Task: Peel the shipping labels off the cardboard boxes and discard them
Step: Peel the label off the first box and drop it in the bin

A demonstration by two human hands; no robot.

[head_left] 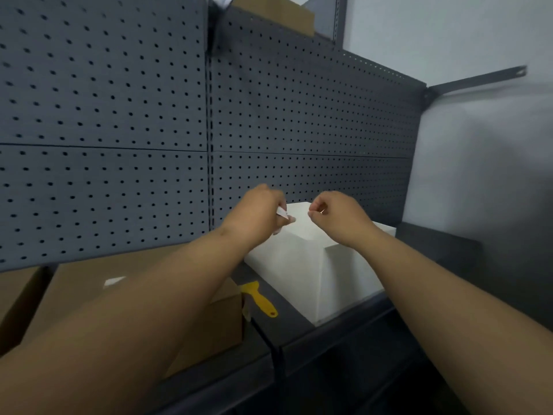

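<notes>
Both my arms reach out over a dark shelf. My left hand (259,211) pinches a small white piece of label (282,213) above the far corner of a white box (302,265). My right hand (335,212) hovers beside it with fingers curled, thumb and forefinger close together; nothing shows between them. A brown cardboard box (89,283) lies under my left forearm, with a white scrap of label (114,281) stuck on its top.
A yellow plastic scraper (259,298) lies on the shelf (299,333) between the two boxes. Grey pegboard (119,115) backs the shelf. Another cardboard box (275,13) sits on top, and a white wall (478,145) stands to the right.
</notes>
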